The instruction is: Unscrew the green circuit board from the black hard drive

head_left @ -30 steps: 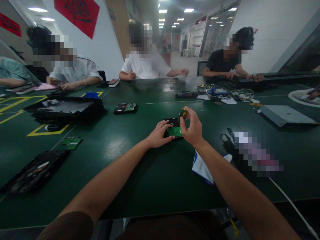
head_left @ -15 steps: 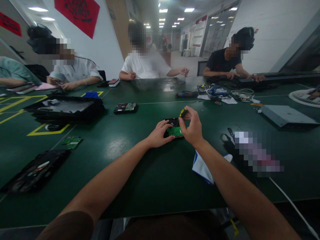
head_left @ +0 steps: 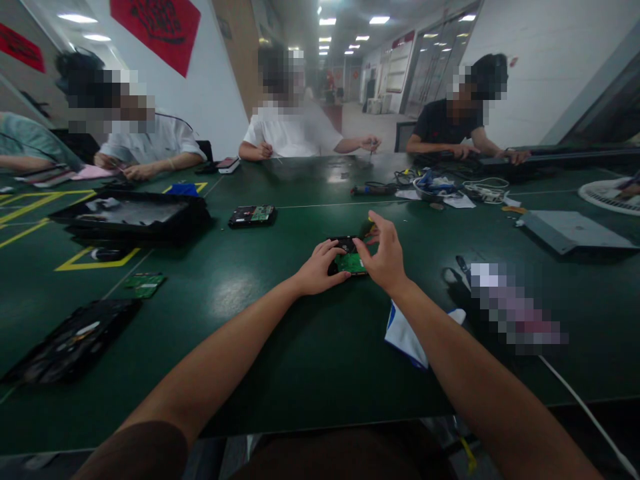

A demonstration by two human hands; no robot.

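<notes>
Your left hand holds the circuit-board unit, well inside the desk's near edge. Your right hand, narrowed, holds a mostly hidden yellow tool beside it.

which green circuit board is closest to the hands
The rightmost board, between the left hand and the right hand; the loose board at far left and the back board lie apart from both.

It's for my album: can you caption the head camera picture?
Left hand steadies a green and black device; right hand holds a yellow and black tool.
</notes>
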